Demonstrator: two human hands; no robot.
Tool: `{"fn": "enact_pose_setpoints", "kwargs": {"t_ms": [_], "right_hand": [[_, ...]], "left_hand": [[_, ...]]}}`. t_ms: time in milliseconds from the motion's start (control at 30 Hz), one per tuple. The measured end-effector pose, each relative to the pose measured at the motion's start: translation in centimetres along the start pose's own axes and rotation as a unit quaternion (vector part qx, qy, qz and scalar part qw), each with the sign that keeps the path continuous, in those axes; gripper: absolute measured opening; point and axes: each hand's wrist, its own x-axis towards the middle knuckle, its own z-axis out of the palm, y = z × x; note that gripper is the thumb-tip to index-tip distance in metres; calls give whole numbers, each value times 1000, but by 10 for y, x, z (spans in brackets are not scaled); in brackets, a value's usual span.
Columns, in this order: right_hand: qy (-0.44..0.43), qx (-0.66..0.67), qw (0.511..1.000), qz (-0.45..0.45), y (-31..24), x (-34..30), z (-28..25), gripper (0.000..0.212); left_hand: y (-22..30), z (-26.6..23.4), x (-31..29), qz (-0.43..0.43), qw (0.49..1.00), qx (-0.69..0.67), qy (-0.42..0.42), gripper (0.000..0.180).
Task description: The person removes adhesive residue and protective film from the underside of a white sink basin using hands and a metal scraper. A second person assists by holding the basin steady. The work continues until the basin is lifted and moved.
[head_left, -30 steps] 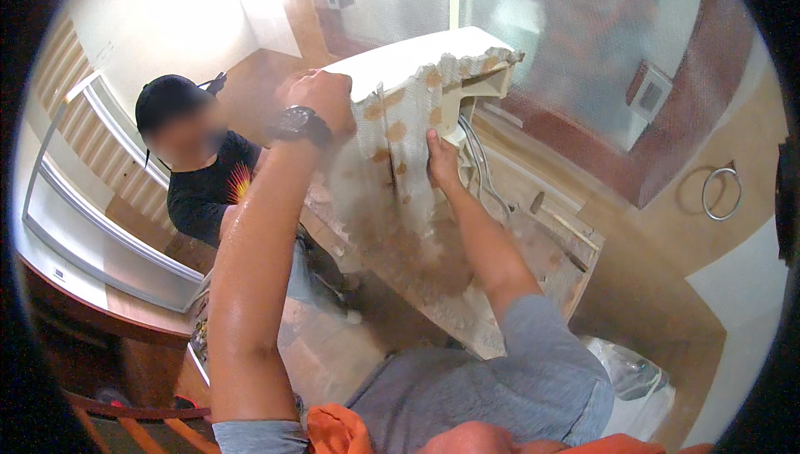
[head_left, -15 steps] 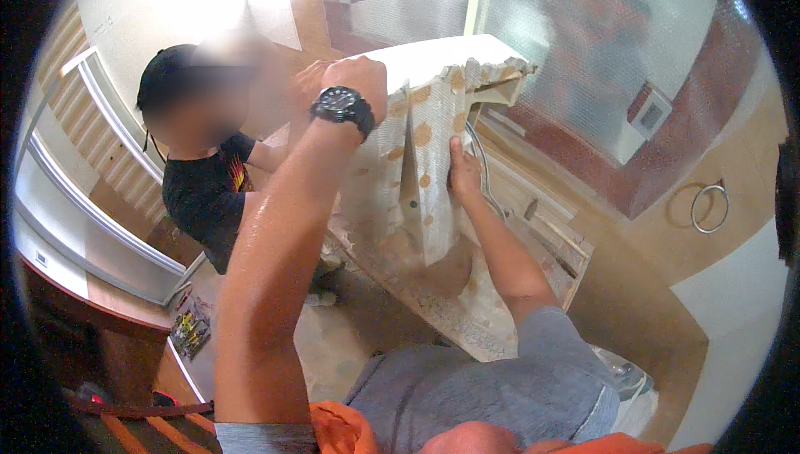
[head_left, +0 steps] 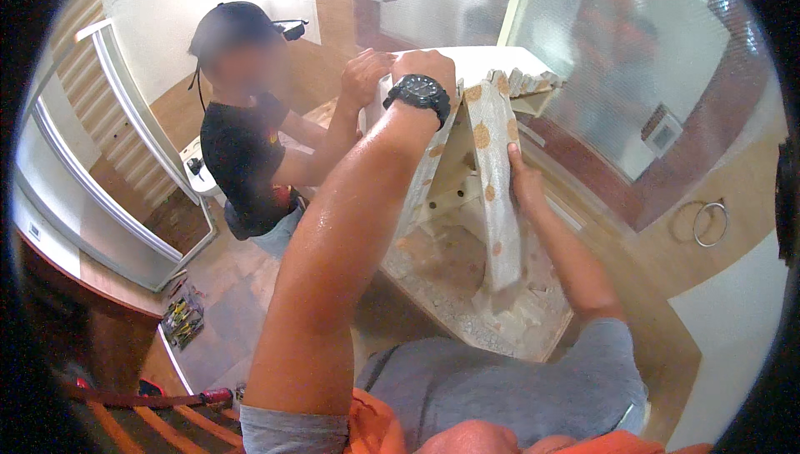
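A white-topped piece (head_left: 492, 58) with broken, tiled edges stands tilted in front of me. My left hand (head_left: 425, 68), wearing a black watch, is closed over its upper edge, the fingertips hidden. A long strip of white tile (head_left: 492, 179) with tan dots hangs down from that edge. My right hand (head_left: 525, 181) grips the strip's right side with the thumb showing; its other fingers are hidden. Between the strip and another tiled side, a wedge-shaped gap shows a hollow inside. Beside my left hand, a co-worker's hand (head_left: 367, 75) also holds the upper edge.
Rubble and mortar lie on a rough base (head_left: 517, 321) below the piece. A co-worker (head_left: 242, 146) in a black cap stands at the left. A tool tray (head_left: 182, 321) sits on the floor. Film-covered glass (head_left: 600, 62) stands behind, and a metal ring (head_left: 710, 224) hangs at the right.
The gap beside the dotted tile strip has widened into a broad wedge. The view has swung left, so the co-worker and the piece appear farther right. Both my hands keep their holds.
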Motion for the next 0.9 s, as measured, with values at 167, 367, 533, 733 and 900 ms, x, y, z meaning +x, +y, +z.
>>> {"fn": "enact_pose_setpoints", "kwargs": {"t_ms": [167,367,533,733,900], "right_hand": [[-103,-5,994,38,-30,-11,-44,109],[-121,-118,979,111,-57,10,-84,111],[-166,-129,973,93,-83,7,-96,108],[-182,-195,960,89,-110,-4,-110,109],[-195,-240,948,75,-132,0,-116,109]], "left_hand": [[0,6,2,-9,1000,-11,-2,24],[1,12,6,15,1000,-22,3,23],[-2,10,4,33,998,-45,23,21],[2,16,11,10,999,-33,4,24],[0,20,10,11,1000,-13,9,24]]}}
